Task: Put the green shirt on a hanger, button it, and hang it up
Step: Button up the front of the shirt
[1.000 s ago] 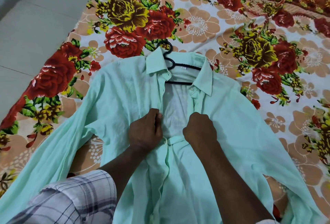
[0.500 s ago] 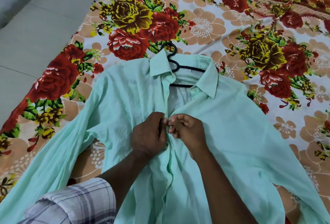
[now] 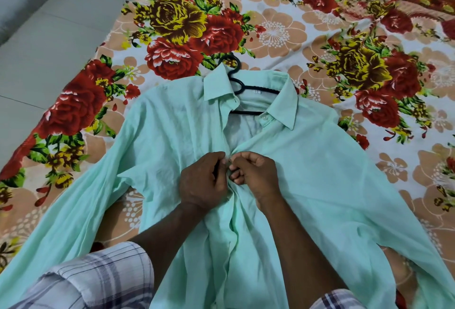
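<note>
The green shirt [image 3: 332, 173] lies face up across the middle of the frame on a floral bedsheet [image 3: 283, 35], its sleeves spread toward the lower left and lower right corners. A black hanger [image 3: 261, 89] sits inside the shirt at the neck. Its hook pokes out above the collar onto the sheet, and part of its bar shows through the open neckline. The collar is unfastened and lies open, with 1 white button [image 3: 264, 118] visible on the right-hand collar band. Below it the 2 front edges part in a narrow V that closes where the hands meet, at about the centre of the frame. The left hand [image 3: 203, 180] has its fingers curled and pinches the left front edge of the shirt. The right hand [image 3: 256, 175], also curled, pinches the opposite edge, and the fingertips of the 2 hands touch over the placket. The cloth puckers around this spot. Whether a button is between the fingers cannot be made out. A plaid sleeve [image 3: 98, 279] covers the left forearm at the lower left. Pale floor [image 3: 49, 37] fills the upper left of the frame beside the sheet.
</note>
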